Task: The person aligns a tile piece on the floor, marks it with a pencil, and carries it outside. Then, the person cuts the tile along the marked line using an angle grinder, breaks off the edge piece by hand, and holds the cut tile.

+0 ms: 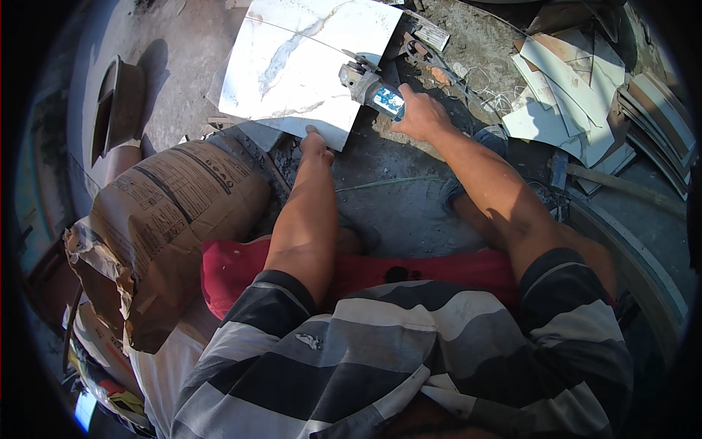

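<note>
A large white marble-patterned tile (292, 80) with grey veins lies in front of me, a thin dark line running across its far part. My right hand (423, 113) is wrapped round the body of an angle grinder (373, 89). The grinder's head and disc are over the tile's right side, near the end of that line; whether the disc touches the tile I cannot tell. At the tile's near edge, my left hand (314, 143) grips it, with a fingertip or thumb on top and the other fingers mostly hidden.
A torn brown paper sack (183, 194) lies at my left, with a dark container (117, 110) beyond it. Cut tile pieces (567, 95) are piled at the right, near a hammer with a wooden handle (621, 186). Rubble and a cable (457, 80) lie right of the tile.
</note>
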Available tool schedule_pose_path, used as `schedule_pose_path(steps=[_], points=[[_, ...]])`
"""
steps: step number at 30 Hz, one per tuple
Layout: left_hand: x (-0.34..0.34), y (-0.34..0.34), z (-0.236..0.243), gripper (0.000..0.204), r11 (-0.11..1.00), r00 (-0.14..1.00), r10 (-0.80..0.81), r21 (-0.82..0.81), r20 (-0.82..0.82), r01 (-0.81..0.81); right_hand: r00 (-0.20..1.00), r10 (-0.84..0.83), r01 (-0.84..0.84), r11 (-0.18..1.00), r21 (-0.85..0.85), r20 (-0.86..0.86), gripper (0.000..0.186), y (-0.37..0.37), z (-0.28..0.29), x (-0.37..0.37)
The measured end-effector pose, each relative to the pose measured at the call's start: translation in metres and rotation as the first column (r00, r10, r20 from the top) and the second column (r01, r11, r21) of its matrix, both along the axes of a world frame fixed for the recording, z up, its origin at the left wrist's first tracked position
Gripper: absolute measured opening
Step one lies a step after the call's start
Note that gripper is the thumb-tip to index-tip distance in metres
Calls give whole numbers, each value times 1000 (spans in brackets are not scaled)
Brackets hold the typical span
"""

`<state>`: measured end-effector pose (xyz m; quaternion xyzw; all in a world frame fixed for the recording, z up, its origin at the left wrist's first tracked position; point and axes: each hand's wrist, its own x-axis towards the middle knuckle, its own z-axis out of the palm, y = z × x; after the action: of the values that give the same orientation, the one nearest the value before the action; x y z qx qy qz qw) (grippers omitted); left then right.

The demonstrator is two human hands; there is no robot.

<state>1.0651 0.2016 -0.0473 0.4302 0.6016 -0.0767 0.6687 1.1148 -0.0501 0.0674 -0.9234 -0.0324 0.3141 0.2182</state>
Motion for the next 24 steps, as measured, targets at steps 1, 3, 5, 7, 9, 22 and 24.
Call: schedule_pose_path(steps=[1, 3, 5, 7, 9, 22, 24], points=[[-1, 0, 0, 49, 1000, 1000, 5, 13, -16, -5, 1000, -7, 7, 1000, -17, 3, 71, -1, -1, -1], [-1, 1, 0, 53, 999, 999, -15, 42, -41, 16, 1000, -2, 2, 1000, -7, -1, 71, -3, -1, -3], [-1, 1, 0, 53, 999, 999, -4, 45, -47, 6, 1000, -2, 2, 1000, -10, 6, 72, -6, -2, -5], [-1, 1, 0, 52, 999, 999, 4, 40, -49, -2, 999, -7, 7, 1000, -1, 32, 70, -9, -1, -7], [-1, 1, 1, 51, 1000, 1000, -5, 6, -29, 5, 1000, -5, 4, 1000, 7, 22, 69, -9, -1, -8], [0, 1, -3, 54, 999, 1000, 20, 28, 2, -20, 1000, 4, -5, 997, -75, -8, 69, -21, 10, -14], [0, -3, 1, 54, 998, 999, 33, 58, -15, -32, 1000, 12, -12, 998, -64, -12, 71, -26, 15, -19]])
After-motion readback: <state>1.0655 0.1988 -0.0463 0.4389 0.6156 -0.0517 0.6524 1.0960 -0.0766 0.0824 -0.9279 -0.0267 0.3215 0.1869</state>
